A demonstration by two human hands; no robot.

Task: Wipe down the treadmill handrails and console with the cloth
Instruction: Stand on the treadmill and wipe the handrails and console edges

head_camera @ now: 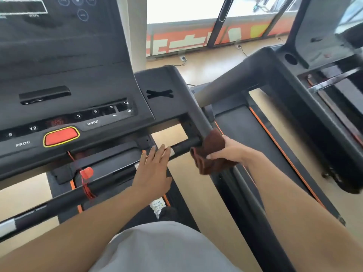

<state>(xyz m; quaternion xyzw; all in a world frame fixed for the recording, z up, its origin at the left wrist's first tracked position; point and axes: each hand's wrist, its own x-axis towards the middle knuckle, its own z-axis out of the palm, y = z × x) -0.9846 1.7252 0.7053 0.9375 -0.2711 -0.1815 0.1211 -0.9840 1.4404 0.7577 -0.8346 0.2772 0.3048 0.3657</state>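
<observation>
A brown cloth is wrapped around the black right handrail of the treadmill, just where the front crossbar joins it. My right hand grips the cloth against the rail. My left hand lies flat with fingers spread, fingertips touching the crossbar left of the cloth, holding nothing. The black console with its number keys and red stop button fills the upper left.
A red safety clip with cord hangs under the console. A second treadmill stands close on the right, with a strip of wooden floor between. Windows and an orange banner run along the far wall. My grey shorts show at the bottom.
</observation>
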